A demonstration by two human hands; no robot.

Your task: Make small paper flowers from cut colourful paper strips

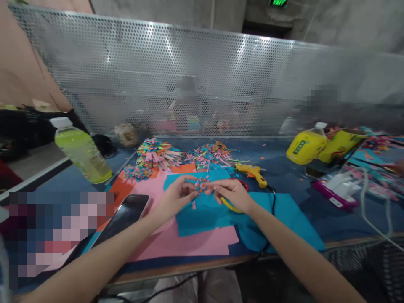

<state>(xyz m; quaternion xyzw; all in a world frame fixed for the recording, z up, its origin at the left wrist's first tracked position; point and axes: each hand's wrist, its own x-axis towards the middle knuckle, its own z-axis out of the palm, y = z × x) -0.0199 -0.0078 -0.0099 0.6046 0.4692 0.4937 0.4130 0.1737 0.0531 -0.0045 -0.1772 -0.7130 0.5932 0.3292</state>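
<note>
A small paper flower in coral, blue and pink is held up over blue felt-like sheets. My left hand pinches its left side between thumb and fingers. From the right, my right hand has its fingertips closed on the flower near its round centre. Under the right hand lies a yellow curved handle, partly hidden, with a red curved piece behind it. Beyond that hand rests a yellow glue gun with a black cord.
Loose paper strips and a pile of fringed paper pieces lie at the back. A phone and a drink bottle are on the left. Yellow bottle and purple tissue pack stand right. A perforated metal screen closes the far edge.
</note>
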